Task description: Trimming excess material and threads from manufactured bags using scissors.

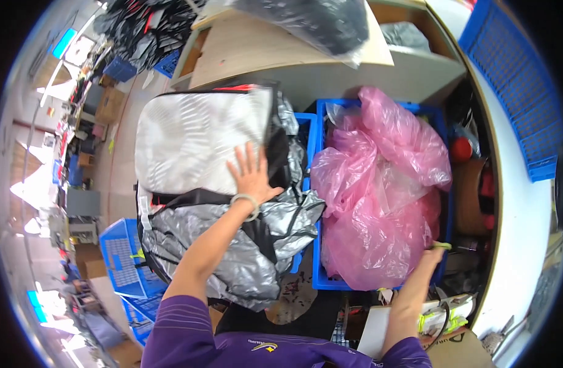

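Large bag: it lay left of the middle of the frame, with its pale panel [189, 138] facing up, black edging around this panel, and the crumpled silver sheet [232, 257] spread just below it.
Left hand on the panel: the left hand [252, 179] was opened wide, palm down, with fingers apart near the panel's lower right corner; it had hold of nothing.
Right hand at the crate: the right hand [433, 254] was at the right side of the blue crate [317, 251], next to a small yellow-green thing [442, 245]; because of blur, I could not tell how far it was closed, or whether it gripped this thing.
Step in hand: in my judgement, the bag was being steadied and flattened by the left hand.
Next move: it probably called for light pressure on the soft panel, and for the right hand to keep clear of the loose film.
Crate contents: the pink plastic film [379, 184] filled the crate, right of the middle.
Farther out: a wooden board [263, 55] was at the top, with a dark wrapped package [318, 24] on it.
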The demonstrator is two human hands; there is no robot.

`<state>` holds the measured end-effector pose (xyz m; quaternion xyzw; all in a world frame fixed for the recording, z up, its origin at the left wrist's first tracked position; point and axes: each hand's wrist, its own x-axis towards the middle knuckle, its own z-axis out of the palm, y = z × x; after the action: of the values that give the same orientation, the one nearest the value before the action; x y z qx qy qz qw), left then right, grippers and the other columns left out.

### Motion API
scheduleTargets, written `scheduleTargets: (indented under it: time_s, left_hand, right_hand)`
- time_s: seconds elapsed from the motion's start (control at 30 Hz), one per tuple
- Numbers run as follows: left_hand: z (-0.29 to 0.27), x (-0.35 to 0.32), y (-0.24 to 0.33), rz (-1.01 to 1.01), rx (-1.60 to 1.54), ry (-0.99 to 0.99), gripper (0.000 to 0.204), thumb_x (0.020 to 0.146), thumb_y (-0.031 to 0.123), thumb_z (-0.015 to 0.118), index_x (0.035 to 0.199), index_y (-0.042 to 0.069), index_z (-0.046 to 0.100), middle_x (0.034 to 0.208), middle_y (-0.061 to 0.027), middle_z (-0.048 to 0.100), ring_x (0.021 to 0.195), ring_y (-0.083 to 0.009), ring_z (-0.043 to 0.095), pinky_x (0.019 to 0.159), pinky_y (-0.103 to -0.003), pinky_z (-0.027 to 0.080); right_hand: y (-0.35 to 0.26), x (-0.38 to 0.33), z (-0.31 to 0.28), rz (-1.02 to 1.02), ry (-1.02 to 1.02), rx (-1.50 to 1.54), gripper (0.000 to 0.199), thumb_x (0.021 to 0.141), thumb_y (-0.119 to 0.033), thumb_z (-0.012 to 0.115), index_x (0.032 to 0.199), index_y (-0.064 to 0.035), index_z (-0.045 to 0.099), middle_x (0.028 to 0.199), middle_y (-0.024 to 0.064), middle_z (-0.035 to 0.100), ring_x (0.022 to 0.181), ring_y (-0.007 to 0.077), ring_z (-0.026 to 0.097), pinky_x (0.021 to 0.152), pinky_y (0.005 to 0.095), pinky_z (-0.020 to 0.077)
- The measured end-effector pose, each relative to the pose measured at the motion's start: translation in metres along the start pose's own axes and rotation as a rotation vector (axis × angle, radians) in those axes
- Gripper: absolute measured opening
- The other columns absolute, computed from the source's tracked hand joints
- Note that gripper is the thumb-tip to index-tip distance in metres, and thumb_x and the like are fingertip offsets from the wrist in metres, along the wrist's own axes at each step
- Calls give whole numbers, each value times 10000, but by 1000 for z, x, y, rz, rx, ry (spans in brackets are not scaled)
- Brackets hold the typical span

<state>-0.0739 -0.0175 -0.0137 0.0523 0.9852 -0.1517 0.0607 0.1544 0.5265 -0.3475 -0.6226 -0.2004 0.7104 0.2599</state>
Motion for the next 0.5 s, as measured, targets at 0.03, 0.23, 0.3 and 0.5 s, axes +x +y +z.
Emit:
scheduleTargets:
  time_s: [0.03,0.23,0.3,0.5]
  left_hand:
    - [-6,-10,-18,-27,19,-45,1263,581,633,744,1501,40,114,1546,-262,-15,1389,-527,-77,1014,-746,8]
    - [-54,33,-32,81,-777,-38,677,679,432,727,1231,80,555,1362,-196,420,1311,-394,325,1009,-573,329]
    - [-56,83,-86,117,-734,297,567,734,383,689,1201,82,579,1296,-182,501,1313,-321,364,1027,-539,332]
    - [-3,189,-239,295,-390,-195,729,829,594,566,1357,97,491,1405,-140,469,1244,-272,495,1027,-416,374]
  right_hand:
    - [35,-82,23,52,-14,-103,143,723,-94,694,823,-132,598,661,9,509,546,163,493,478,289,407]
    - [6,-391,82,-455,-461,-99,250,749,-18,741,935,-68,582,745,21,571,625,135,578,537,264,449]
    - [12,-467,79,-596,-597,-152,258,770,-19,728,968,-53,567,789,34,587,669,148,605,580,269,479]
    - [39,-582,40,-659,-691,-383,218,825,-27,661,1007,-4,543,865,102,628,766,219,655,672,303,530]
